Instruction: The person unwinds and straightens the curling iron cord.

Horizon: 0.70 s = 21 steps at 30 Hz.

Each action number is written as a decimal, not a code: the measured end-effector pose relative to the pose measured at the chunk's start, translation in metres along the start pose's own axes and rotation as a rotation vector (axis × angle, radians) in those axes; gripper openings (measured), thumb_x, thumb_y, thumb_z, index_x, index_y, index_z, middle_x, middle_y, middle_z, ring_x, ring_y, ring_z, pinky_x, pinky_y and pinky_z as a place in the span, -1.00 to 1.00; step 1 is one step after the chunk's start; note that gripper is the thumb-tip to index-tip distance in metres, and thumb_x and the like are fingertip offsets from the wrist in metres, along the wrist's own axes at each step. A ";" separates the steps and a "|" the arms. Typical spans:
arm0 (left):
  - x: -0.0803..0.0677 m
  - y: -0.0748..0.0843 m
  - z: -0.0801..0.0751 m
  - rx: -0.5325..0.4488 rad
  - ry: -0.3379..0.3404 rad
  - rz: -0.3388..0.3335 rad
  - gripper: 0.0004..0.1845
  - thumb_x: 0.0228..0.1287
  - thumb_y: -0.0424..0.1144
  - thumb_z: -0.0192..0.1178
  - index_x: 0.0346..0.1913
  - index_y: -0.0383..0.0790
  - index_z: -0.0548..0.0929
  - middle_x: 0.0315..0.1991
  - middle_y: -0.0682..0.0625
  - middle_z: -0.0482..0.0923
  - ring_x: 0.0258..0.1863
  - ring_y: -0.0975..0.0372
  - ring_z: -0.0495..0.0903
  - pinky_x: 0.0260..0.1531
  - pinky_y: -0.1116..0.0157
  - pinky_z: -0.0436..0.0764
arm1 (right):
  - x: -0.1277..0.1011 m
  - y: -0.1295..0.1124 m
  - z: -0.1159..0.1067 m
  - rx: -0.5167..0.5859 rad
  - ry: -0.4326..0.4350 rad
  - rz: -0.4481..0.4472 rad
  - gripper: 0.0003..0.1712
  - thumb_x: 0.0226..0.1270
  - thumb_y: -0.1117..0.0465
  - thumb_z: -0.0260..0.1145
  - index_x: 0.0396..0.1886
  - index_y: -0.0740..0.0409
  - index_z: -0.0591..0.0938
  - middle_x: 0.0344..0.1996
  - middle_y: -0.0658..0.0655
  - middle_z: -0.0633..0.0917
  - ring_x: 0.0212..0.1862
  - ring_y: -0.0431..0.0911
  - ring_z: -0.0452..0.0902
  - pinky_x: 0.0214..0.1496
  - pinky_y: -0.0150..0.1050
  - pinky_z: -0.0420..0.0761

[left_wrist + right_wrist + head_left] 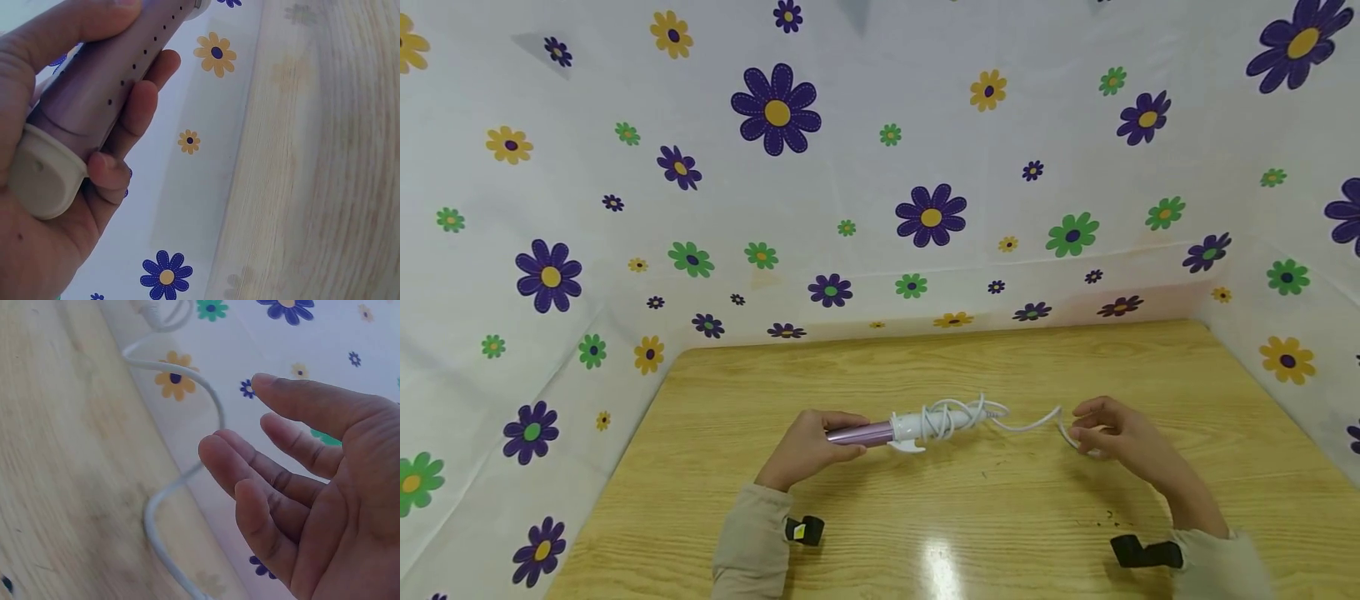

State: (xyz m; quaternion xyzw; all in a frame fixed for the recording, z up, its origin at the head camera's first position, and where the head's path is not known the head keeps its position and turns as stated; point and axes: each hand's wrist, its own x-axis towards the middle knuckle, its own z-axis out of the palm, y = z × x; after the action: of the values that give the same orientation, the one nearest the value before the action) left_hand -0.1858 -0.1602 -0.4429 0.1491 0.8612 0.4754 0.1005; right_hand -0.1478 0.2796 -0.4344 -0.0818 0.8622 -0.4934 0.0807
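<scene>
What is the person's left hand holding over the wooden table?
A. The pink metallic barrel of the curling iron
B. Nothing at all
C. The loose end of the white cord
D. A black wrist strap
A: the left hand has its fingers wrapped round the pink metallic barrel of the white-handled curling iron, while the right hand lies with relaxed fingers beside the white cord. The left wrist view shows that grip up close.

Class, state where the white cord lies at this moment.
In the head view the white cord winds around the curling iron held by the left hand, then trails right toward the open right hand.
</scene>
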 end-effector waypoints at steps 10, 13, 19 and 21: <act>-0.001 0.001 -0.002 -0.004 -0.006 0.000 -0.65 0.03 -0.17 0.45 -0.06 -0.11 0.74 -0.02 -0.12 0.68 -0.20 0.16 0.59 -0.22 0.26 0.57 | 0.015 0.004 0.033 0.129 -0.119 0.060 -0.36 0.43 0.17 0.18 0.28 0.50 0.19 -0.03 0.46 0.64 -0.23 -0.09 0.70 -0.25 -0.20 0.64; -0.002 0.002 -0.002 0.001 -0.003 0.005 -0.65 0.03 -0.18 0.45 -0.06 -0.11 0.74 -0.03 -0.12 0.68 -0.21 0.17 0.59 -0.23 0.27 0.57 | 0.019 0.004 0.043 0.157 -0.075 0.055 -0.34 0.43 0.17 0.18 0.28 0.49 0.14 0.01 0.49 0.61 -0.22 -0.11 0.71 -0.24 -0.21 0.65; -0.003 0.005 -0.001 0.014 -0.015 0.029 -0.65 0.04 -0.18 0.45 -0.05 -0.11 0.74 -0.04 -0.12 0.68 -0.20 0.17 0.60 -0.21 0.25 0.58 | 0.024 0.003 0.055 0.251 0.059 0.013 -0.47 0.47 0.23 0.13 0.21 0.38 0.11 0.02 0.45 0.62 -0.24 -0.19 0.71 -0.21 -0.23 0.67; -0.002 0.006 0.000 0.018 -0.023 0.037 -0.66 0.05 -0.18 0.44 -0.05 -0.11 0.74 -0.04 -0.12 0.69 -0.20 0.17 0.60 -0.21 0.25 0.58 | 0.025 0.001 0.056 0.274 0.086 0.003 -0.48 0.48 0.24 0.11 0.21 0.36 0.09 0.00 0.41 0.64 -0.26 -0.19 0.71 -0.21 -0.23 0.67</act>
State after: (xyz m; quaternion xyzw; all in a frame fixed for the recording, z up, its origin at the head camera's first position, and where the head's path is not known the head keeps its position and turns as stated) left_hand -0.1830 -0.1584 -0.4378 0.1716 0.8614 0.4674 0.1002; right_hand -0.1597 0.2275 -0.4653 -0.0476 0.7894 -0.6095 0.0551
